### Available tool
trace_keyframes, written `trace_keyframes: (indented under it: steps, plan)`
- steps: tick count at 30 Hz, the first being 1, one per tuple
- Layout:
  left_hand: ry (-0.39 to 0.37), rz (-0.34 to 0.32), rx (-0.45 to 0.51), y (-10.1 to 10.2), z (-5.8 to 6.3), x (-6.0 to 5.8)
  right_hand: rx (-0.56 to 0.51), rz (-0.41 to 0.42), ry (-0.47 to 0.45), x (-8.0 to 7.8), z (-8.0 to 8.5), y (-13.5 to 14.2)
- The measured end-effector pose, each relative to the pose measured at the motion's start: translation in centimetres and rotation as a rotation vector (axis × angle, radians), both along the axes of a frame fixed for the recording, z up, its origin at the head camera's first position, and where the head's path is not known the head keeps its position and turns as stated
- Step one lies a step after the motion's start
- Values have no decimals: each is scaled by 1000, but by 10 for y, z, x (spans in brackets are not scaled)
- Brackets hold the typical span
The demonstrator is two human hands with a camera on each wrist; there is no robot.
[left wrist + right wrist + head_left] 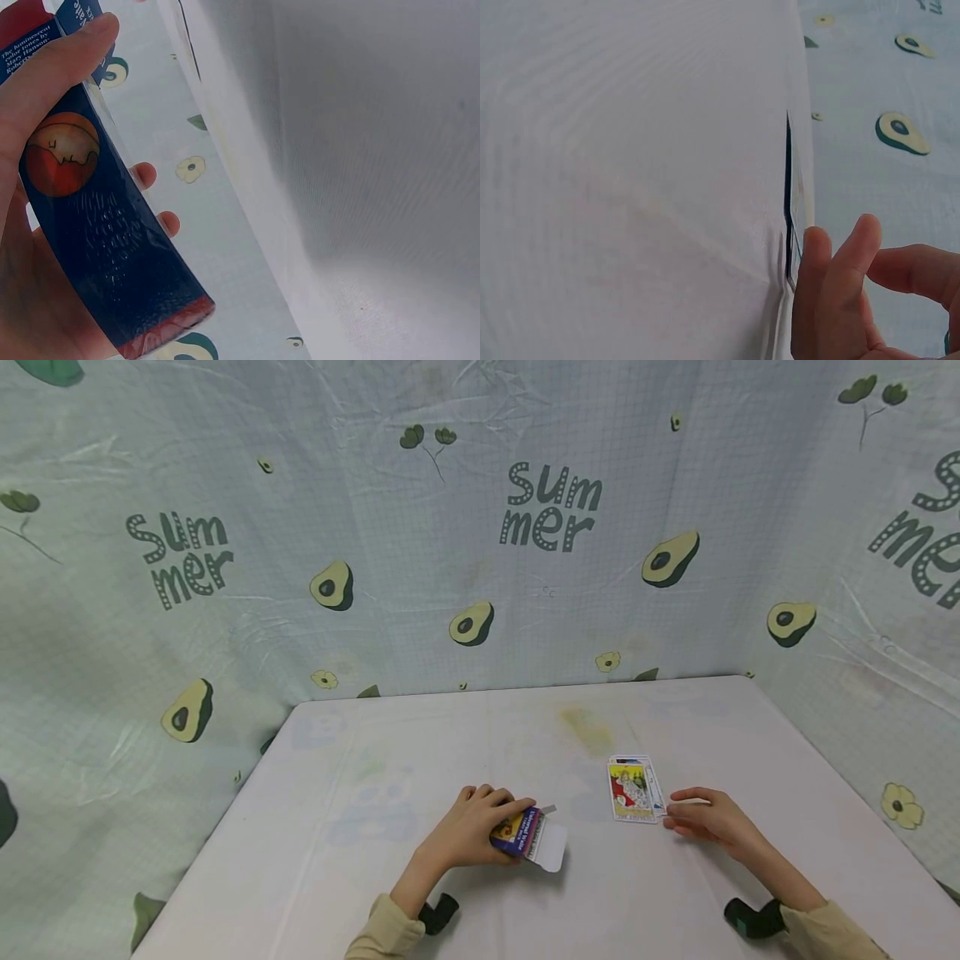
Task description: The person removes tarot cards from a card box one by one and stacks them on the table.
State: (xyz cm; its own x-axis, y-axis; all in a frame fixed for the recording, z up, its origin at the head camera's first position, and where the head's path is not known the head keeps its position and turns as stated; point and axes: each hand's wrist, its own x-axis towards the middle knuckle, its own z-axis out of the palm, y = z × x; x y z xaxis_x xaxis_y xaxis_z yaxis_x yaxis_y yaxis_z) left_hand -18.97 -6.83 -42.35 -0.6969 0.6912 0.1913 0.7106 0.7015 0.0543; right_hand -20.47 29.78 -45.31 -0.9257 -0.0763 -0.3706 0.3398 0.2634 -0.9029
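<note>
My left hand [476,827] grips a dark blue tarot card box [514,832], fingers and thumb wrapped around it. The box's white end flap [551,847] stands open towards the right. In the left wrist view, a round face picture [63,154] shows on the box's narrow side. A small pile of tarot cards [631,793] lies on the table, slightly fanned, with a yellow and red picture card on top. My right hand [708,820] is at the pile's right edge, its fingers loosely bent and holding nothing. The right wrist view shows its fingertips [866,229] close beside the cards' edge.
A white cloth with faint stains covers the table [345,860]. Behind and at both sides hangs a pale curtain [420,543] printed with avocados and lettering. Black wrist-worn devices [753,918] sit below both hands, near the beige sleeves.
</note>
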Motion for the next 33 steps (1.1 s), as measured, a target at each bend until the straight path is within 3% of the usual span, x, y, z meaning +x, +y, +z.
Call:
trace_keyframes:
  steps: [19,33]
  plan:
    - [-8,-1,3,-2,1,-1,15,127,118,7,10,-25]
    - [13,-15,-10,2,0,-2,-29,226,132,14,19,-42]
